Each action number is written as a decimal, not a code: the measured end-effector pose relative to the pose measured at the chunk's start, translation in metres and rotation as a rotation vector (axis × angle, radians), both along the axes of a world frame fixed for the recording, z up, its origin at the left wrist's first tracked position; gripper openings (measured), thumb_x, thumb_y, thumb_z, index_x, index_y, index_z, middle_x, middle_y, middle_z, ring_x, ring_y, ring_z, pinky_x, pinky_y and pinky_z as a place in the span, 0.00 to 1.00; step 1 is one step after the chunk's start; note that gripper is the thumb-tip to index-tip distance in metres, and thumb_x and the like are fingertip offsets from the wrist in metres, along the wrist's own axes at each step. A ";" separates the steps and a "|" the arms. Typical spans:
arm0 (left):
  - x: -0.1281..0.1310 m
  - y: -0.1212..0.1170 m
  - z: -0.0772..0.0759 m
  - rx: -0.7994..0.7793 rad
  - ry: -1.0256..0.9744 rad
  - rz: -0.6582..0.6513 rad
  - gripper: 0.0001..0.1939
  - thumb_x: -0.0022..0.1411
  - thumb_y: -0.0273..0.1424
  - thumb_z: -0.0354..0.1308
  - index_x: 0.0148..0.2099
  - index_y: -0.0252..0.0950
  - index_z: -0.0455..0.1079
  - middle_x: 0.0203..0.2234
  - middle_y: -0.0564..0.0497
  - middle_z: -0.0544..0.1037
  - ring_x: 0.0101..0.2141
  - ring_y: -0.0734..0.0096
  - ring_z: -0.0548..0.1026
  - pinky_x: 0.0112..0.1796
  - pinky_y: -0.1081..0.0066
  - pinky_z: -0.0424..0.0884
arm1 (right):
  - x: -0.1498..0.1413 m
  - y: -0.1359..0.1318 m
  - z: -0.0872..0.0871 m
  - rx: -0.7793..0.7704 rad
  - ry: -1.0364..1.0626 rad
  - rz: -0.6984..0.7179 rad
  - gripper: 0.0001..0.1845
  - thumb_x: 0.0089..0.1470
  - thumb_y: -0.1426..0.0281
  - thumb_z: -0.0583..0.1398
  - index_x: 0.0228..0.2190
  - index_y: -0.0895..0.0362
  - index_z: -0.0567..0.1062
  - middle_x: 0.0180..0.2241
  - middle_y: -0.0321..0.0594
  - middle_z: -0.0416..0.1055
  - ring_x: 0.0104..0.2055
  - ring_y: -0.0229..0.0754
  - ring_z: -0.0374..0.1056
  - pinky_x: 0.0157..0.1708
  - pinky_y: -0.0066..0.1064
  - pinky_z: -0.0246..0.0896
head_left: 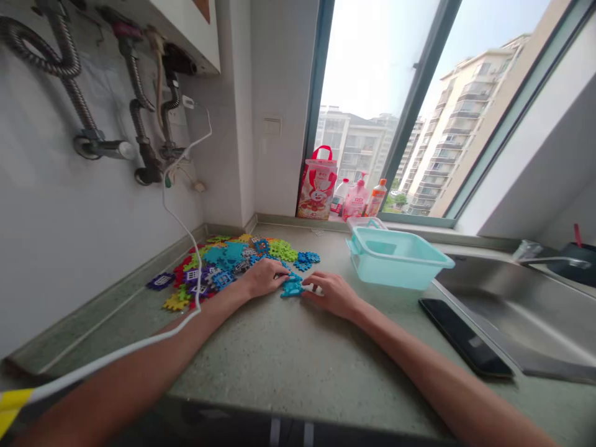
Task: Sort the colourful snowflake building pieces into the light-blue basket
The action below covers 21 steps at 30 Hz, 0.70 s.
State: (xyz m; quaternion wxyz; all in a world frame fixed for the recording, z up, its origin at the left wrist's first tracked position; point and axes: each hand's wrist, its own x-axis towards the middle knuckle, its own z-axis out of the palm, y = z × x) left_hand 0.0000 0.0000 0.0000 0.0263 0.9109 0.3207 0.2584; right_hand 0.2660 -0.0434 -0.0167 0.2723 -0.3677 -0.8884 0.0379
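On the counter, my left hand (266, 277) is closed, thumb and fingertips pinching the left side of a light-blue interlocking building piece (292, 287). Facing it from the right, my right hand (334, 293) is curled round a small white piece (313, 289), its fingertips against the right edge of the blue one. Fingers partly cover both pieces, so whether they are joined I cannot tell. Just behind and left of my left hand lies a heap of colourful interlocking building pieces (226, 256). A few darker blue pieces (306, 259) rest beyond my hands.
A pale turquoise plastic tub (395, 276) stands right of my hands, beside the steel sink (526, 310). A black phone (463, 335) lies in front of it. A white cable (197, 273) hangs across my left forearm. Bottles (356, 200) and a red bag (318, 189) line the windowsill.
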 end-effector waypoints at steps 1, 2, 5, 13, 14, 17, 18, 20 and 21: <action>0.001 -0.001 0.000 -0.006 -0.003 -0.008 0.09 0.69 0.30 0.63 0.44 0.38 0.85 0.36 0.49 0.85 0.35 0.67 0.80 0.39 0.72 0.70 | -0.001 -0.001 0.000 0.011 -0.001 0.003 0.10 0.65 0.62 0.65 0.44 0.51 0.81 0.39 0.40 0.79 0.35 0.39 0.76 0.41 0.30 0.67; 0.002 -0.003 0.001 -0.015 -0.007 -0.014 0.08 0.69 0.30 0.63 0.44 0.39 0.85 0.35 0.49 0.85 0.34 0.68 0.79 0.38 0.72 0.69 | -0.001 -0.003 0.000 0.021 0.005 0.004 0.10 0.65 0.61 0.65 0.43 0.51 0.82 0.38 0.39 0.79 0.35 0.39 0.75 0.40 0.29 0.66; 0.006 -0.007 0.000 -0.052 -0.022 -0.017 0.08 0.68 0.30 0.63 0.41 0.39 0.85 0.31 0.51 0.83 0.31 0.71 0.77 0.35 0.73 0.66 | -0.005 -0.006 0.001 0.004 0.020 0.030 0.08 0.66 0.62 0.64 0.40 0.52 0.83 0.35 0.38 0.78 0.33 0.38 0.74 0.37 0.27 0.64; 0.012 -0.008 -0.003 -0.076 -0.025 0.023 0.08 0.67 0.28 0.64 0.38 0.40 0.85 0.28 0.52 0.79 0.30 0.72 0.75 0.34 0.74 0.65 | -0.009 -0.003 0.001 -0.058 -0.002 0.058 0.09 0.66 0.63 0.64 0.36 0.54 0.82 0.33 0.38 0.77 0.32 0.37 0.71 0.35 0.27 0.60; 0.011 -0.007 -0.003 -0.067 -0.015 0.023 0.08 0.67 0.28 0.64 0.38 0.40 0.85 0.28 0.52 0.79 0.30 0.72 0.75 0.34 0.73 0.65 | -0.009 -0.001 0.001 -0.076 -0.001 0.055 0.10 0.66 0.63 0.65 0.35 0.54 0.82 0.33 0.38 0.77 0.31 0.37 0.70 0.35 0.27 0.59; 0.010 -0.007 -0.003 -0.041 0.006 -0.004 0.08 0.66 0.29 0.64 0.39 0.41 0.86 0.29 0.51 0.80 0.30 0.71 0.75 0.34 0.73 0.66 | -0.011 0.005 0.001 -0.163 0.027 -0.007 0.11 0.63 0.61 0.67 0.32 0.55 0.83 0.29 0.37 0.76 0.30 0.37 0.68 0.33 0.27 0.57; 0.009 -0.007 -0.003 -0.031 0.009 -0.015 0.08 0.66 0.29 0.64 0.40 0.41 0.86 0.29 0.51 0.80 0.30 0.71 0.75 0.34 0.73 0.67 | -0.012 0.007 0.001 -0.189 0.036 -0.034 0.12 0.62 0.61 0.67 0.31 0.55 0.83 0.28 0.36 0.76 0.29 0.37 0.68 0.32 0.27 0.56; 0.008 -0.007 -0.003 -0.004 0.014 -0.028 0.08 0.66 0.29 0.64 0.42 0.41 0.86 0.30 0.50 0.80 0.30 0.71 0.75 0.34 0.73 0.67 | -0.013 0.009 0.001 -0.223 0.048 -0.070 0.13 0.61 0.60 0.68 0.30 0.56 0.83 0.26 0.36 0.77 0.29 0.37 0.67 0.31 0.27 0.55; 0.007 -0.007 -0.003 0.010 0.020 -0.033 0.08 0.66 0.28 0.65 0.43 0.42 0.86 0.30 0.50 0.80 0.30 0.71 0.75 0.34 0.73 0.67 | -0.014 0.009 0.001 -0.230 0.055 -0.077 0.13 0.61 0.60 0.68 0.30 0.56 0.84 0.26 0.36 0.77 0.28 0.37 0.67 0.31 0.27 0.54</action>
